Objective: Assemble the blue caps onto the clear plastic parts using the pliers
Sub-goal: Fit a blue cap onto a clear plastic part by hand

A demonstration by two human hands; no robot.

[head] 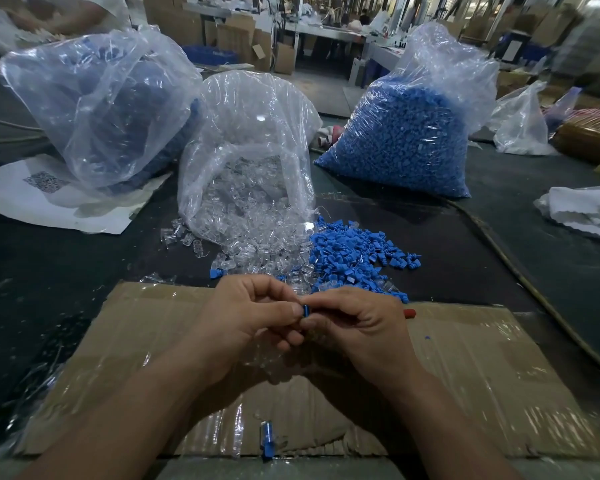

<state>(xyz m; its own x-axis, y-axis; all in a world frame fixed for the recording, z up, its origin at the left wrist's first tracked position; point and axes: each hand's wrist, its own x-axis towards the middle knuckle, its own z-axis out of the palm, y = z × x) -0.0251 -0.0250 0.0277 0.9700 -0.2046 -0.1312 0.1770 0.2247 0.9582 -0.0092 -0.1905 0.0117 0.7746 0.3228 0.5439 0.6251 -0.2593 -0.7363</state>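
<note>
Two hands: we see them meet over the cardboard, fingertips touching.
Left hand: fingers curled in; thumb and fingers pinch the cap.
Right hand: fingers curled too, pinching the same cap from the other side.
Cap: small and blue, mostly hidden between the fingertips. We cannot tell if a clear part is on it.
Red tip: pokes out just past the right hand. We cannot tell what it belongs to.
Done piece: blue on clear, lying on the cardboard close to us.
Loose caps: a blue heap just beyond the hands.
Clear parts: a heap touching the blue heap, spilling from the middle bag.
Right bag: full of blue caps.
Left bag: blue things inside, too blurry for us to name.
</note>
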